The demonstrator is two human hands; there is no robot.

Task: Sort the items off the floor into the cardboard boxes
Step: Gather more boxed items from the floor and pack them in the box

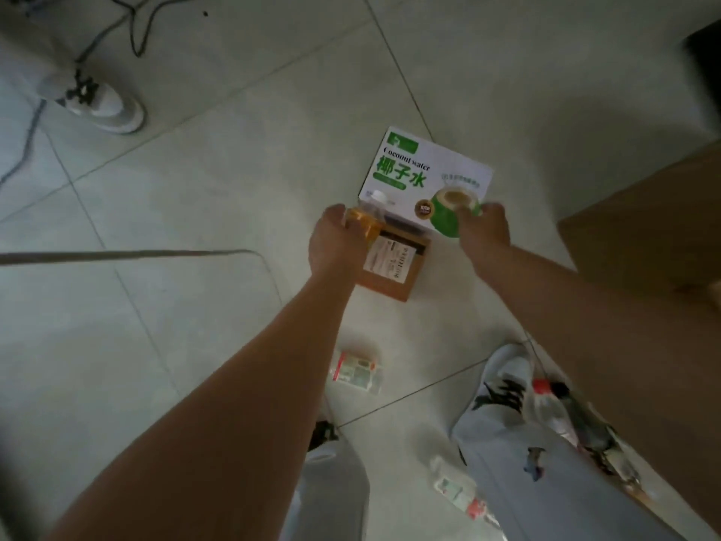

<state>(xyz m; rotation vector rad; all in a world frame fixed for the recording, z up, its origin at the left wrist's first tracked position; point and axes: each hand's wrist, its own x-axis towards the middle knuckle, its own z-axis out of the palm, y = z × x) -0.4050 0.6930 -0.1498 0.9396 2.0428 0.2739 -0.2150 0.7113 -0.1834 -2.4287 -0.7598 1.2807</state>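
- Tiled floor (203,212): pale, with dark cables (132,252) running across the left side.
- Large cardboard box (643,228): plain brown, at the right edge, only partly in view.
- Coconut water box (425,169): white with green lettering and a coconut picture, on the floor just left of the large box.
- Small brown box (398,275): bears a white printed label; it touches the coconut water box's near edge.
- White shoe (97,103): far left, well apart from the boxes.
- Right hand (483,228): fingers curled over the near right corner of the coconut water box, gripping it.
- Left hand (335,240): fingers wrapped round the amber bottle (364,220), held above the small brown box's far left corner.
- Amber bottle: clear, amber liquid, white cap, tilted away from the person.
- Three clear bottles lie on the floor near the person's legs: labelled bottle (357,370), red-capped bottle (546,411), third bottle (460,493).
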